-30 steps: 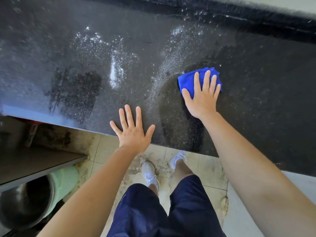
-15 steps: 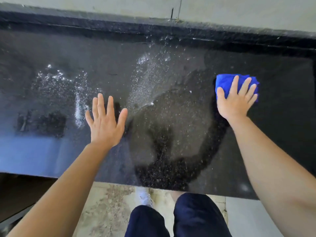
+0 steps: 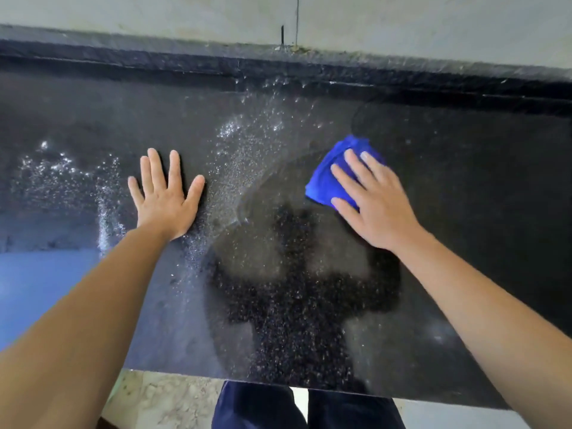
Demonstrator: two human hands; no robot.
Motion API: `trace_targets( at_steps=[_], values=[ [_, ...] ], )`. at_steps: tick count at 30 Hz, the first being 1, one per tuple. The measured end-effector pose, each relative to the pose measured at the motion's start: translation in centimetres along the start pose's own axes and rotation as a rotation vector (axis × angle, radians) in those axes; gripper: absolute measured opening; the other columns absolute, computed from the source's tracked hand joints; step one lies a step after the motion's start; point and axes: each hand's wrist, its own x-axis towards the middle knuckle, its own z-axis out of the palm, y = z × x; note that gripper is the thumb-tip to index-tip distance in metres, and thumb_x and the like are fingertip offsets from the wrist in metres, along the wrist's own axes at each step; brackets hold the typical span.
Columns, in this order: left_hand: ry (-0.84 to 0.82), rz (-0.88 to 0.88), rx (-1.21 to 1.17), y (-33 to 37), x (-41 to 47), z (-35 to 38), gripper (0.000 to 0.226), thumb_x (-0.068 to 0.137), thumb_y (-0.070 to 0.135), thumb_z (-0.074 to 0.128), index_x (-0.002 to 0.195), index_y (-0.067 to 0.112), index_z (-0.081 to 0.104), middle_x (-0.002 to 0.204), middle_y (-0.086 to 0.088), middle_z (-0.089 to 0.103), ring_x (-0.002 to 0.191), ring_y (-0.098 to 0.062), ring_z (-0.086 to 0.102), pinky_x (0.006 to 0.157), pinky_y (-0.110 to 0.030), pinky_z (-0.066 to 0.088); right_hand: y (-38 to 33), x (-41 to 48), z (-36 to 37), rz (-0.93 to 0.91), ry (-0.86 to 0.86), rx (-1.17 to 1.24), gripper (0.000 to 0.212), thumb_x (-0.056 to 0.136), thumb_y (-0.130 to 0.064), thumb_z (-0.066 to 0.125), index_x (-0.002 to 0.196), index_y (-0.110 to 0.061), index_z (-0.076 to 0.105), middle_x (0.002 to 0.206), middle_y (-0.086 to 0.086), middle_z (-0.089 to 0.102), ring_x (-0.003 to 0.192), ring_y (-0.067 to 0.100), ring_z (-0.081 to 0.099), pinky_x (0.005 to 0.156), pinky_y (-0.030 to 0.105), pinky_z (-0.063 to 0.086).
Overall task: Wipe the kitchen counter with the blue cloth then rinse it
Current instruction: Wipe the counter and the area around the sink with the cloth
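The black speckled kitchen counter (image 3: 464, 212) fills most of the view, wet with droplets and wipe streaks. A folded blue cloth (image 3: 328, 178) lies on it right of centre. My right hand (image 3: 376, 205) presses flat on the cloth with spread fingers, covering its right half. My left hand (image 3: 165, 196) rests flat on the counter at centre left, fingers apart, holding nothing.
A raised black ledge (image 3: 278, 69) runs along the back of the counter under a pale wall (image 3: 402, 23). White droplets (image 3: 247, 144) speckle the counter between my hands. The counter's front edge is near my dark trousers (image 3: 257, 407), with tiled floor (image 3: 164, 397) below.
My right hand slid the cloth right and back, then leftward toward the middle. My left hand moved from the front edge further onto the counter. The view tilted up toward the wall.
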Motion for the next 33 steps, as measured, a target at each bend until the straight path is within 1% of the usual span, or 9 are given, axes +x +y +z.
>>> trace_targets(
  at_steps=[4, 7, 9, 15, 17, 24, 26, 29, 33],
  values=[
    [-0.010, 0.004, 0.014, -0.3, -0.2, 0.0, 0.079, 0.096, 0.071, 0.017, 0.159, 0.030, -0.008, 0.166, -0.003, -0.021, 0.152, -0.019, -0.022, 0.121, -0.050, -0.014, 6.8, 2.4, -0.6, 0.671, -0.010, 0.032, 0.071, 0.100, -0.063, 0.029, 0.159, -0.024, 0.025, 0.167, 0.015, 0.011, 0.152, 0.041, 0.010, 0.122, 0.057, 0.012],
    [-0.034, -0.006, 0.017, -0.2, -0.1, -0.2, 0.080, 0.095, 0.072, 0.016, 0.158, 0.031, -0.010, 0.165, -0.002, -0.023, 0.151, -0.018, -0.024, 0.120, -0.049, -0.016, 3.4, 8.9, -0.2, 1.037, 0.079, 0.117, 0.070, 0.099, -0.063, 0.024, 0.160, -0.027, 0.023, 0.168, 0.014, 0.009, 0.153, 0.043, 0.007, 0.122, 0.057, 0.008],
    [-0.049, -0.010, 0.016, -0.3, -0.1, -0.2, 0.080, 0.094, 0.073, 0.016, 0.158, 0.032, -0.011, 0.165, -0.001, -0.025, 0.150, -0.017, -0.026, 0.120, -0.048, -0.017, -1.6, 12.5, 0.6, 0.959, 0.148, 0.108, 0.067, 0.097, -0.060, 0.028, 0.155, -0.026, 0.037, 0.164, 0.017, 0.025, 0.147, 0.046, 0.024, 0.115, 0.056, 0.021],
    [-0.067, -0.025, 0.007, -0.1, 0.0, -0.3, 0.076, 0.097, 0.068, 0.018, 0.159, 0.032, -0.010, 0.165, -0.001, -0.025, 0.150, -0.017, -0.025, 0.121, -0.049, -0.016, -10.1, 11.4, 1.1, 0.151, 0.074, 0.087, 0.057, 0.093, -0.056, 0.046, 0.140, -0.026, 0.056, 0.153, 0.013, 0.044, 0.124, 0.040, 0.045, 0.093, 0.048, 0.038],
    [-0.070, -0.019, 0.005, -0.1, 0.0, -0.4, 0.076, 0.097, 0.068, 0.017, 0.158, 0.032, -0.010, 0.164, -0.001, -0.025, 0.150, -0.017, -0.025, 0.121, -0.049, -0.016, -6.7, 9.8, 1.0, 0.222, 0.134, 0.061, 0.053, 0.092, -0.057, 0.050, 0.136, -0.028, 0.060, 0.148, 0.009, 0.049, 0.115, 0.037, 0.048, 0.087, 0.045, 0.039],
    [-0.058, 0.000, 0.020, 0.0, 0.0, -0.3, 0.080, 0.093, 0.071, 0.014, 0.158, 0.030, -0.010, 0.165, -0.004, -0.024, 0.151, -0.019, -0.025, 0.121, -0.049, -0.015, -1.0, 14.4, 0.1, 1.073, 0.162, 0.050, 0.066, 0.093, -0.064, 0.039, 0.147, -0.028, 0.049, 0.151, 0.013, 0.038, 0.121, 0.041, 0.041, 0.097, 0.046, 0.031],
    [-0.064, 0.003, 0.020, -0.2, 0.0, -0.3, 0.081, 0.093, 0.072, 0.013, 0.158, 0.030, -0.011, 0.165, -0.003, -0.025, 0.150, -0.019, -0.026, 0.121, -0.050, -0.015, -4.9, 17.3, 0.5, 1.028, 0.173, 0.079, 0.064, 0.091, -0.060, 0.041, 0.142, -0.023, 0.054, 0.143, 0.014, 0.045, 0.115, 0.040, 0.044, 0.090, 0.044, 0.031],
    [-0.069, -0.001, 0.014, -0.4, 0.0, -0.5, 0.082, 0.091, 0.072, 0.012, 0.158, 0.031, -0.010, 0.165, -0.003, -0.025, 0.150, -0.019, -0.026, 0.121, -0.050, -0.015, -11.2, 19.4, 1.0, 0.645, 0.134, 0.101, 0.061, 0.087, -0.060, 0.047, 0.135, -0.024, 0.060, 0.135, 0.011, 0.051, 0.109, 0.036, 0.046, 0.085, 0.042, 0.033],
    [-0.075, -0.005, 0.010, -0.2, 0.0, -0.7, 0.082, 0.092, 0.072, 0.014, 0.159, 0.030, -0.010, 0.165, -0.002, -0.025, 0.150, -0.019, -0.026, 0.121, -0.050, -0.015, -9.7, 18.4, 0.6, 0.387, 0.104, 0.129, 0.059, 0.084, -0.063, 0.053, 0.132, -0.030, 0.064, 0.134, 0.008, 0.054, 0.108, 0.036, 0.050, 0.085, 0.043, 0.041]
  ],
)
